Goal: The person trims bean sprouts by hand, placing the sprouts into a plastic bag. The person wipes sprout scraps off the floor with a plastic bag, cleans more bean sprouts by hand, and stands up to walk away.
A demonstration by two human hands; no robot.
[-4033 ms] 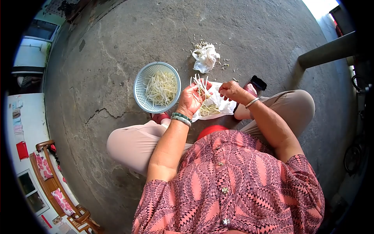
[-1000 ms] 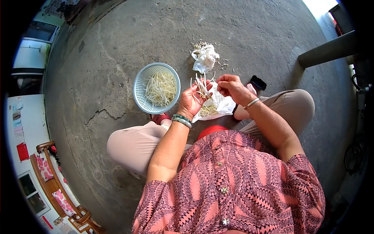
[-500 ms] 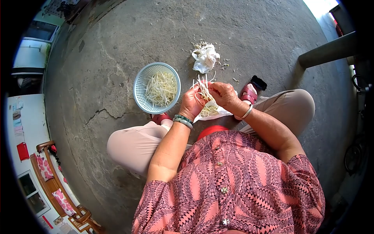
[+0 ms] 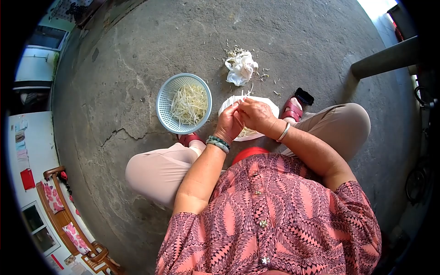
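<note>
My left hand (image 4: 230, 121) is closed on a bunch of bean sprouts (image 4: 244, 94), whose white stems stick up past the fingertips. Pressed against it from the right, my right hand (image 4: 259, 115) has its fingers pinched together at the bunch; what lies between them is hidden. Both hands are over a white plastic bag (image 4: 271, 105) spread on the floor, with more sprouts partly visible on it below my hands. To the left stands a light blue plastic basket (image 4: 161, 106) with sprouts inside.
A crumpled white bag (image 4: 241, 68) lies beyond my hands, with small scraps around it. A black object (image 4: 304, 96) is beside my right sandal (image 4: 292, 110). A grey post (image 4: 385, 58) stands at the right, a wooden bench (image 4: 64, 215) at the lower left.
My right hand has moved left from beside the bunch and now meets my left hand. My left hand has turned inward, and less of the sprouts shows. More of the spread bag's far side is visible.
</note>
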